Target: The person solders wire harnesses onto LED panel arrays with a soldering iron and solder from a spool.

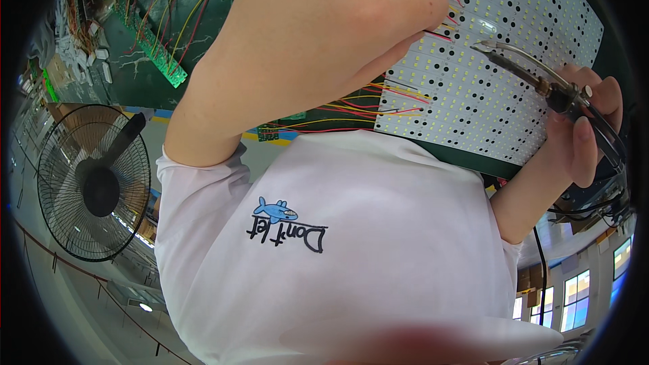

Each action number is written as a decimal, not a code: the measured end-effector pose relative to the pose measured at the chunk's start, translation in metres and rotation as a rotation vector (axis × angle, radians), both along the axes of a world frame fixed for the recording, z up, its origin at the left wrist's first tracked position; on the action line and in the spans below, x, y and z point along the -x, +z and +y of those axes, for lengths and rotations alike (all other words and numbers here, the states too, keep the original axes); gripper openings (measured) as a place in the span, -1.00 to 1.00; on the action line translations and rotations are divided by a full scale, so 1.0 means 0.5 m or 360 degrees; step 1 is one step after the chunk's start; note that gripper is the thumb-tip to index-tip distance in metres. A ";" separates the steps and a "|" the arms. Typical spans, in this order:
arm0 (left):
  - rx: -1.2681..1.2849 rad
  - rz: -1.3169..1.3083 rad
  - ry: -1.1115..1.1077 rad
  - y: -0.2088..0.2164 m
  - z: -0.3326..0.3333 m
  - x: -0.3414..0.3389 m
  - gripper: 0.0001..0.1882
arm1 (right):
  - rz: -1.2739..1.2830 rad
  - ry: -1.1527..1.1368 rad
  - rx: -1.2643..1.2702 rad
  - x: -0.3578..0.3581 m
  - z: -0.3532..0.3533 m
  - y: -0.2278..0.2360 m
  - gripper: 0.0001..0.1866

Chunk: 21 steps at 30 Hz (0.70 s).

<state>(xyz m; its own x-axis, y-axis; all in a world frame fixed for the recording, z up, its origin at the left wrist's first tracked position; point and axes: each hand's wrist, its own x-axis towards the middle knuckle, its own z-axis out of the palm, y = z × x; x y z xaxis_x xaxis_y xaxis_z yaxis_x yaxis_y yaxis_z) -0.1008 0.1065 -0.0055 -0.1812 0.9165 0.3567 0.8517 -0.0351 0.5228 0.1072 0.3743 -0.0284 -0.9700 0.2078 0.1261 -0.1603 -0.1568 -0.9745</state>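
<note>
My left hand point(331, 23) reaches over the left edge of a white LED board panel point(466, 98), its fingers curled together. Thin red, black and yellow wires point(438, 35) come out from under its fingertips, which are mostly hidden. In my right hand point(585, 118) is a soldering iron point(517, 69) with a curved metal tube beside its shaft. Its tip is over the panel, a short way right of the left hand's fingers. More red and yellow wires point(351, 105) run from the panel's left edge to a small green circuit board point(268, 133).
A long green circuit board point(159, 54) with loose wires lies at the left on the dark green table point(135, 84). Beyond it sits a pile of white connectors point(84, 54) and cables. A black fan point(100, 182) stands at the left. Black cables point(588, 211) hang at the right.
</note>
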 end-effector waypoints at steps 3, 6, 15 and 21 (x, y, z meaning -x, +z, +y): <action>-0.0123 -0.0171 -0.0063 0.001 0.004 0.009 -0.82 | -0.0017 -0.0021 0.0018 -0.005 0.007 0.000 -0.73; -0.0042 -0.0341 -0.0059 0.071 -0.003 0.008 -0.75 | -0.0013 -0.0057 0.0005 -0.009 0.019 -0.003 -0.74; 0.0787 0.0080 -0.0225 0.066 -0.047 -0.042 -0.67 | -0.0018 0.0015 0.0140 -0.012 0.025 -0.010 -0.82; 0.0848 0.0256 -0.0246 0.057 -0.046 -0.059 -0.80 | 0.0057 0.0097 0.0112 -0.003 0.017 -0.005 -0.84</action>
<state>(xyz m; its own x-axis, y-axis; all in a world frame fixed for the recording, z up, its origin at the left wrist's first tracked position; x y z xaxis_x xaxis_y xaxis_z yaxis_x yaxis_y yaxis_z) -0.0715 0.0834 0.0230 -0.0126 0.9887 -0.1493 0.9280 0.0672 0.3665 0.1085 0.3826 -0.0311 -0.9763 0.1581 0.1480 -0.1828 -0.2354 -0.9546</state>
